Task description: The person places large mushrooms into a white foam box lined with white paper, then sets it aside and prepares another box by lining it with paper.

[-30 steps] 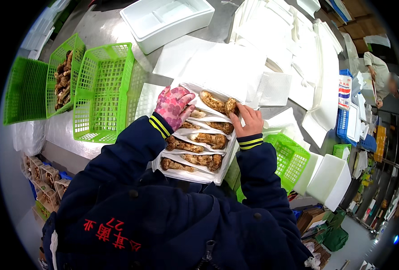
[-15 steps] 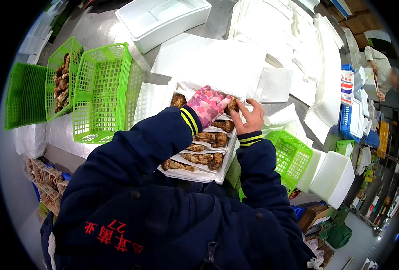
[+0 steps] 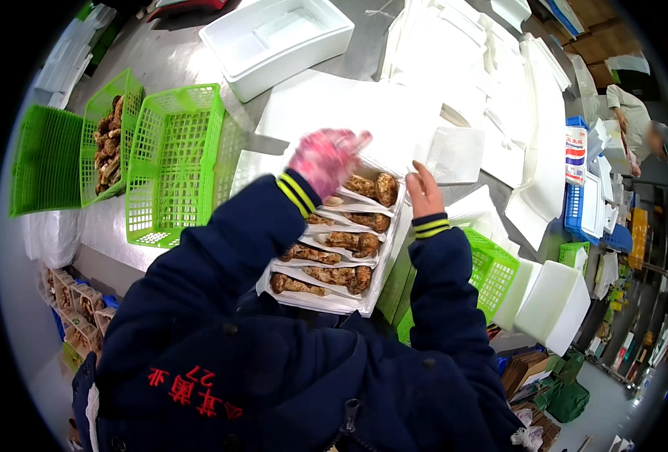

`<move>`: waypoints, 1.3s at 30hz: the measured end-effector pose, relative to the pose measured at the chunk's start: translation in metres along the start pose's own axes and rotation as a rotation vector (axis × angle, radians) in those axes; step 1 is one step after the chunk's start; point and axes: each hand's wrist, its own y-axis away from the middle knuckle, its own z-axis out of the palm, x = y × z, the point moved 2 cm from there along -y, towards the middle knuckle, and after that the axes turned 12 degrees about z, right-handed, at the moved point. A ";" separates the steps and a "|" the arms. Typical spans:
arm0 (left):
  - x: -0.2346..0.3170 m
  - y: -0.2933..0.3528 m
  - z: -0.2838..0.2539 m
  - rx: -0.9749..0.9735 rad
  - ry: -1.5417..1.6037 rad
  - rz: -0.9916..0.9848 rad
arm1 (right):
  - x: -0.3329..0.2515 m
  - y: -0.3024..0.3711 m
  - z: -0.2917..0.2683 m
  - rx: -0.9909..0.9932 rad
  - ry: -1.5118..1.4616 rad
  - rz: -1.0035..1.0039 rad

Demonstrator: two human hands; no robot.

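A white foam box stands in front of me, with brown-and-cream mushrooms lying in rows between folded white paper strips. My left hand, in a pink flowered glove, hovers over the box's far left corner. It is smeared by motion, so whether its fingers hold anything is unclear. Off the far right corner is my bare right hand, fingers stretched out and nothing visible in them. Between the two hands, a thick mushroom rests in the far row. The left hand and sleeve hide the box's far left part.
On the left stand a green basket, a basket of mushrooms and nested green baskets. A white foam box and white sheets cover the far table. Another green basket is at right; a person stands beyond.
Both hands have come off the mushroom at the box's far right corner, which now lies in the far row. My left hand moved left and up; my right moved slightly right.
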 end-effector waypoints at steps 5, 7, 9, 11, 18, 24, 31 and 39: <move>-0.089 -0.005 -0.024 -0.105 0.285 -0.419 | -0.022 -0.049 0.010 -0.101 -0.010 -0.024; -0.091 -0.022 -0.023 -0.024 0.562 -0.461 | -0.037 -0.059 0.001 -0.107 0.049 0.044; -0.075 -0.039 -0.041 0.033 0.669 -0.464 | -0.052 -0.061 -0.006 -0.097 -0.054 -0.071; -0.069 -0.039 -0.050 0.018 0.705 -0.426 | -0.063 -0.054 -0.013 -0.131 -0.014 -0.103; -0.019 0.004 -0.071 -0.237 0.498 -0.415 | -0.060 0.000 -0.029 -0.261 0.092 0.090; -0.007 0.030 -0.061 -0.161 0.316 -0.324 | -0.040 0.009 -0.009 -0.222 0.014 -0.067; -0.021 0.012 -0.027 -0.026 -0.122 -0.316 | -0.018 -0.013 0.014 0.150 0.248 -0.135; -0.017 0.042 -0.024 -0.076 -0.220 -0.108 | 0.006 0.015 0.010 0.066 0.131 -0.253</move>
